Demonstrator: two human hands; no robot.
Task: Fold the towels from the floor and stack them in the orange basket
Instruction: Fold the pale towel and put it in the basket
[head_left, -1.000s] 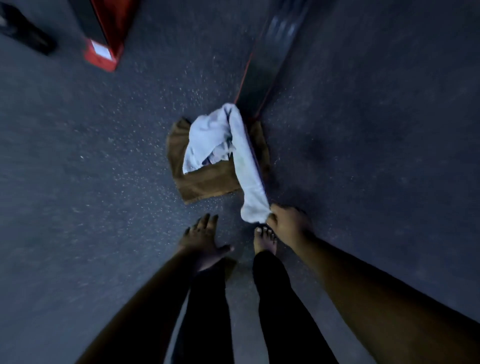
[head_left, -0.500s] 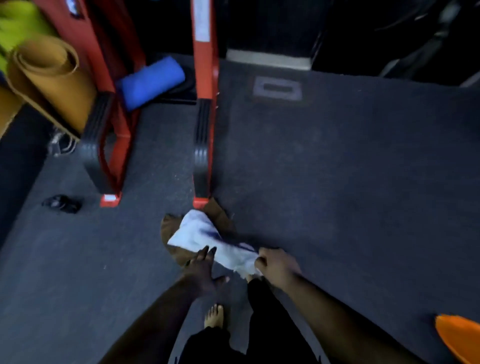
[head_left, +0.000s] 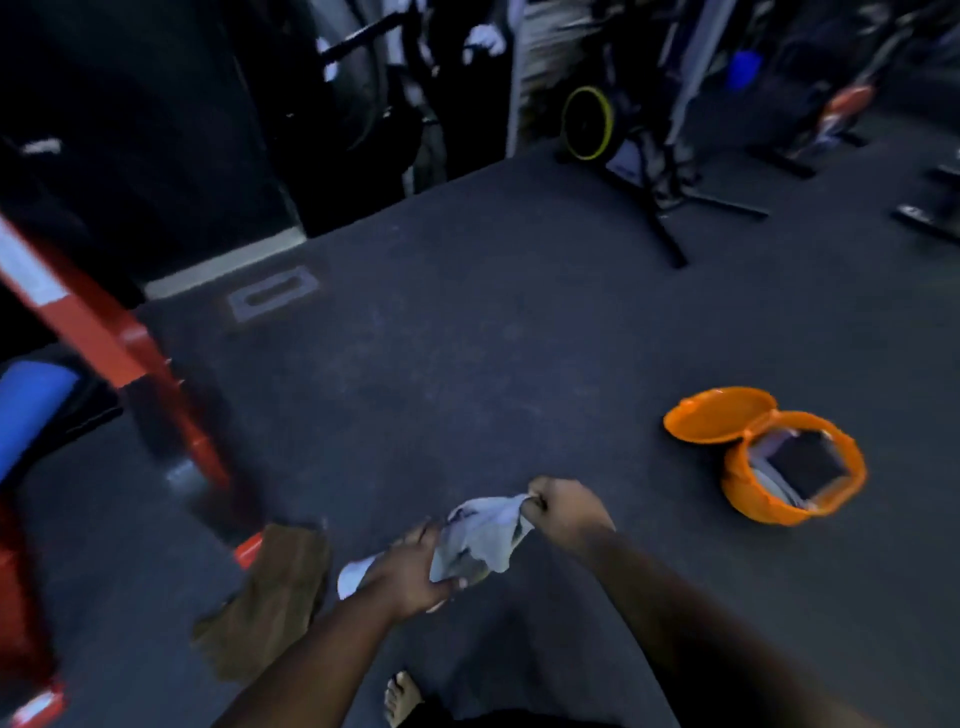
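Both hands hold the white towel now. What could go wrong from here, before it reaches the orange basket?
1. The white towel hangs bunched between the left hand and the right hand, so the fold may come out uneven.
2. The brown towel lies on the floor beside the bare foot; a step could catch on it.
3. The orange basket already holds folded items, so the stack may shift.

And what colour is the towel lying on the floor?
Brown; the towel on the floor shows best in the head view.
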